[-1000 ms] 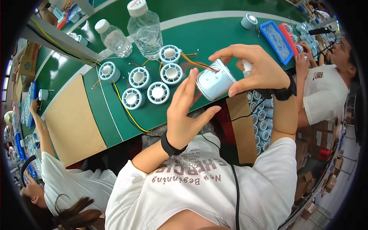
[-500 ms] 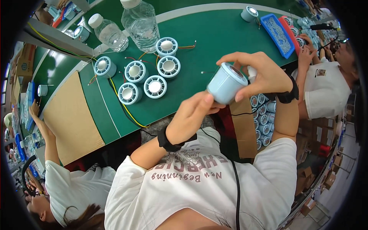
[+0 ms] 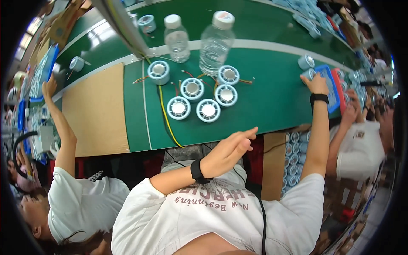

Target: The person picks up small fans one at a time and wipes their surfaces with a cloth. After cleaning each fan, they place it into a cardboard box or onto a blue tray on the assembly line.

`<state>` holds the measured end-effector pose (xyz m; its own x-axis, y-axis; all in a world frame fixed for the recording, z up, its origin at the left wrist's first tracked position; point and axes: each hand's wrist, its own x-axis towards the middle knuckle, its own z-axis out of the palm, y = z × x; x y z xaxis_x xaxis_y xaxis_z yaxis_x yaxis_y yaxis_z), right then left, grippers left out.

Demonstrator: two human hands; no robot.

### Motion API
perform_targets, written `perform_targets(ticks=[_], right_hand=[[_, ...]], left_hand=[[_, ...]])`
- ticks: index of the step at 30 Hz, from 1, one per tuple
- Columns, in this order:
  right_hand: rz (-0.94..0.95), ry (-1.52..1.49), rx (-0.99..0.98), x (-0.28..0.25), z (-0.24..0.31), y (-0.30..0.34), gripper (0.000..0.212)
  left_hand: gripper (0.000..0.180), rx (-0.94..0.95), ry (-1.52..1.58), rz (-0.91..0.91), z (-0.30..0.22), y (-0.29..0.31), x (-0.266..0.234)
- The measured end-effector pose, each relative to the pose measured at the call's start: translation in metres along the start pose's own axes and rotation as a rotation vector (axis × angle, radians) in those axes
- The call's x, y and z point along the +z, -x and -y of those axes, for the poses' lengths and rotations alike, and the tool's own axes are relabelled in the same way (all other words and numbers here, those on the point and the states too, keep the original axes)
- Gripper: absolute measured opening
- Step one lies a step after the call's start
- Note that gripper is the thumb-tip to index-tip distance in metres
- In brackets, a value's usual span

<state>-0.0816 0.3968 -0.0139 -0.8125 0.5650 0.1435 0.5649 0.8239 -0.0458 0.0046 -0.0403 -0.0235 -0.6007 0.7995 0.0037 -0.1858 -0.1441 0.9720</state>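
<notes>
My left hand (image 3: 228, 154) hangs in front of the table's near edge, empty, its fingers stretched out. At the far right, my right hand (image 3: 318, 86) has its fingers closed around a light-blue cylindrical housing (image 3: 308, 75), partly hidden by the fingers, beside the blue tray (image 3: 334, 100). Just behind it stands another light-blue housing (image 3: 306, 62). Several similar housings with spoked tops, silver centres and thin wires stand in a cluster (image 3: 208, 110) on the green table (image 3: 267, 97).
Two clear bottles (image 3: 216, 46) stand behind the cluster. A cardboard sheet (image 3: 95, 112) and a yellow cable (image 3: 166, 121) lie to the left. Below the table's edge, a carton (image 3: 274, 163) holds more housings. Co-workers sit on both sides; a red tray (image 3: 340, 87) adjoins the blue one.
The housing held up in both hands has left my left hand. My right hand has reached far right to the blue tray, closed on a housing. The view has shifted too.
</notes>
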Motion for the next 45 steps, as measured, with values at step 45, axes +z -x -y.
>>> perform_targets(ticks=[45], right_hand=[[0.188,-0.411,-1.043,-0.11,0.248,-0.062,0.063]], left_hand=[[0.066,0.11,-0.515,-0.959,-0.009,0.051,-0.057]])
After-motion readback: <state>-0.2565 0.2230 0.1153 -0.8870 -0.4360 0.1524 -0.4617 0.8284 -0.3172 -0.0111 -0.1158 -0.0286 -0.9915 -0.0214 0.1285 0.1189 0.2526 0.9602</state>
